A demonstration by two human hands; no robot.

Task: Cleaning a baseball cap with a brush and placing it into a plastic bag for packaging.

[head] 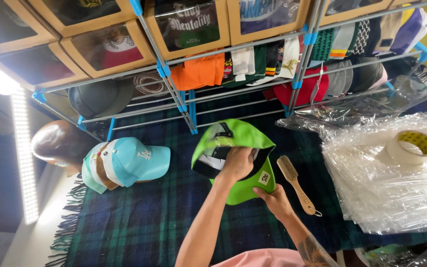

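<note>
A dark green-and-blue plaid blanket (164, 212) covers the surface below a metal rack. At its middle, the left hand (237, 162) presses into the upturned lime-green cap (233, 148); the right hand (274, 198) pinches its brim, which bears a small square sticker (264, 178). Windowed cardboard boxes (188, 24) line the rack top.

Looked like cap shop stockroom: metal rack (184, 99) full of caps, windowed cardboard boxes (109, 47), plastic bags (386, 183), tape roll (413, 147).
</note>
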